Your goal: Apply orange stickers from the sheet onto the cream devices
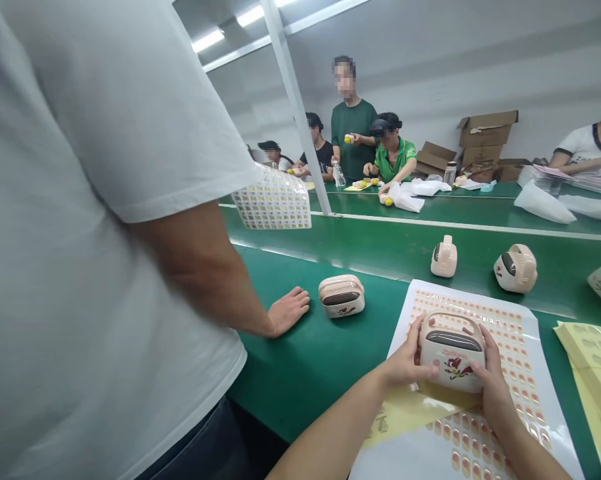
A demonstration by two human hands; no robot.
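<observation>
Between my two hands is a small cream-coloured plastic case point(453, 357) with a carry handle on top, a dark oval window and a red cartoon figure on its front. My left hand point(407, 357) grips its left side, the thumb lying on the front face. On the opposite side my right hand point(495, 380) clasps it, thumb near the printed figure. Under the case lie a yellow sheet point(405, 417) and a large white sheet of small oval orange stickers point(525, 333).
Left of me a person in a white shirt point(80, 233) rests a hand point(290, 311) on the green table point(280, 380). Similar cases point(341, 296) stand nearby and along the green belt point(370, 247). Yellow sheets point(593, 373) lie at right. Several people work across the belt.
</observation>
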